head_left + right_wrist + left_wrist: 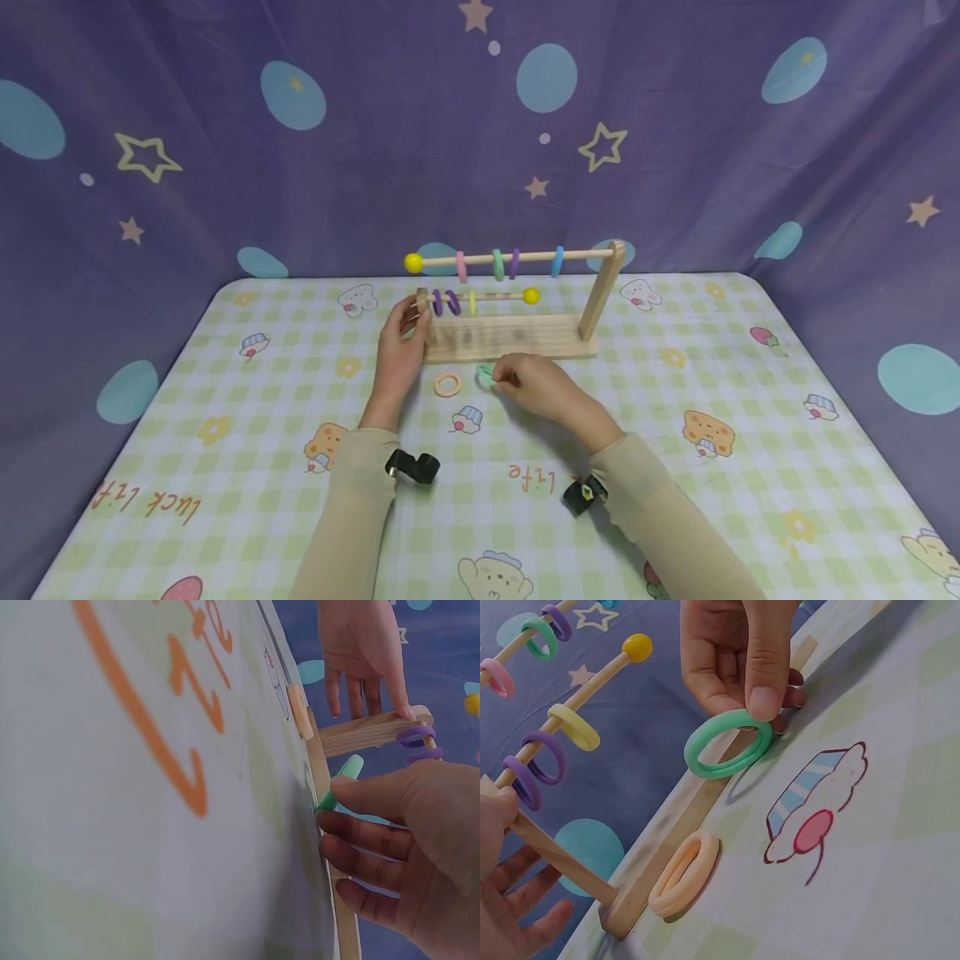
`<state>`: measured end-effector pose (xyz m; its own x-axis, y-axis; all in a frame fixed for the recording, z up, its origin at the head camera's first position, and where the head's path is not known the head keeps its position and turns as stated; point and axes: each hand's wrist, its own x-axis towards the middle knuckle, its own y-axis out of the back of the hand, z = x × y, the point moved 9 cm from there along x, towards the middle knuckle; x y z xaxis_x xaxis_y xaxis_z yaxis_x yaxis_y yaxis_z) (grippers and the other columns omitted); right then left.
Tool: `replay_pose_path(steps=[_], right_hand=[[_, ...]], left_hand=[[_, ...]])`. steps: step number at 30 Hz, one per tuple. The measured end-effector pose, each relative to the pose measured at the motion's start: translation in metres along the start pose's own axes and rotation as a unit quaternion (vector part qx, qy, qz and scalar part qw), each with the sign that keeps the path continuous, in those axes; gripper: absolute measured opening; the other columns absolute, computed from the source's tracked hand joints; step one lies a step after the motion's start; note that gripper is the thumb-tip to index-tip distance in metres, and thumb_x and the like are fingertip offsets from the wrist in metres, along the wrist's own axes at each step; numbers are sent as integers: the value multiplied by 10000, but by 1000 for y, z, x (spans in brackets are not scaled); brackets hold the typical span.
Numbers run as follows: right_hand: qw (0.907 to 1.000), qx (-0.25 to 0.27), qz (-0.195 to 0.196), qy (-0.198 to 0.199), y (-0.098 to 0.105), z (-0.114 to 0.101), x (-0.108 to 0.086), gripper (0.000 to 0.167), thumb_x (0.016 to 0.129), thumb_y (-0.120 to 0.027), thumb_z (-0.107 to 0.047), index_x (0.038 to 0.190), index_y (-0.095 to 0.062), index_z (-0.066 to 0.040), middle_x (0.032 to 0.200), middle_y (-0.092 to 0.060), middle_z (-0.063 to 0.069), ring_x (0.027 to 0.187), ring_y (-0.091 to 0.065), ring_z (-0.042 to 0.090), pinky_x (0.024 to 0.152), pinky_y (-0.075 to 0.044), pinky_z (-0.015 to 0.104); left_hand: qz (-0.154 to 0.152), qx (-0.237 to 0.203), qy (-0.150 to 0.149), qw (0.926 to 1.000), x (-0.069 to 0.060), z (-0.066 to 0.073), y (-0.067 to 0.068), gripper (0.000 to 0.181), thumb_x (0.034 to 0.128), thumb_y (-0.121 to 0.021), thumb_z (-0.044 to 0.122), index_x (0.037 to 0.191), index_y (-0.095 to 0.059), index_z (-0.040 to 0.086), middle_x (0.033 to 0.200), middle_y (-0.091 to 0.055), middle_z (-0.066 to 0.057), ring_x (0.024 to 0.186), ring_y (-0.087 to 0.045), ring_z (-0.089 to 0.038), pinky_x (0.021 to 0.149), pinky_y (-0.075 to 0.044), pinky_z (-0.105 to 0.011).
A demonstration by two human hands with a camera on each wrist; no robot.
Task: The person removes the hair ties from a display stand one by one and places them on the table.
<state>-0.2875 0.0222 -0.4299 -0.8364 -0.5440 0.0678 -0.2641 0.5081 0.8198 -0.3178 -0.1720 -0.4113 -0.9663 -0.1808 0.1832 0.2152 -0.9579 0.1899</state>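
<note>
Purple, star-patterned fabric (pixel 420 167) hangs behind a bench (pixel 262 517) covered in green-checked cloth (pixel 277 408). At left, the left hand (pixel 401 342) touches the short post (pixel 566 859) of a wooden stand (pixel 510 335), fingers extended rather than wrapped; light, steady pressure there should keep it from sliding. Next, two purple rings (pixel 561 759) and a yellow ring (pixel 581 726) hang on the lower rod (pixel 600 679), a peach ring (pixel 697 877) lying in front. Beyond it, a green ring (pixel 714 769) is tilted before the base, its edge pinched in the right hand's (pixel 536 385) grip. Holding only that rim, hole uncovered, seems wise. Rightmost, a tall post (pixel 602 292) carries the upper rod (pixel 532 257).
</note>
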Motion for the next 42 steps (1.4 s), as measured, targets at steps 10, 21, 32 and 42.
replay_pose_path(steps=[10, 21, 32, 42], right_hand=[[9996, -236, -124, 30, -6, -3, 1, 64, 914, -727, -135, 969, -696, -127, 852, -591, -52, 759, -549, 92, 702, -489, 272], [9984, -506, -230, -35, -9, -5, 2, 63, 926, -717, -158, 981, -690, -148, 847, -556, -60, 750, -515, 92, 683, -461, 277], [9993, -210, -271, -150, -8, -2, 1, 92, 936, -703, -157, 1027, -705, -145, 853, -577, -59, 761, -535, 108, 694, -473, 299], [9997, 86, 236, 14, 6, -1, 2, 107, 932, -705, -152, 1038, -711, -136, 871, -668, -41, 717, -584, 76, 637, -503, 261]], left_hand=[[-97, -34, 155, 9998, -5, 13, -1, 451, 1040, -524, 169, 1453, -443, 6, 1398, -508, -237, 1278, -490, -356, 1053, -423, -440], [-110, 16, 140, 9998, -5, 13, -1, 457, 1043, -517, 191, 1455, -442, 10, 1404, -507, -233, 1278, -490, -355, 1052, -423, -444], [-107, -54, 96, 9999, 1, -2, -1, 485, 1036, -535, 234, 1471, -434, 45, 1410, -508, -211, 1275, -494, -341, 1046, -426, -447], [4, 36, -22, 10000, 0, 0, 0, 446, 1035, -541, 239, 1438, -478, 57, 1358, -548, -183, 1237, -523, -308, 1022, -451, -408]])
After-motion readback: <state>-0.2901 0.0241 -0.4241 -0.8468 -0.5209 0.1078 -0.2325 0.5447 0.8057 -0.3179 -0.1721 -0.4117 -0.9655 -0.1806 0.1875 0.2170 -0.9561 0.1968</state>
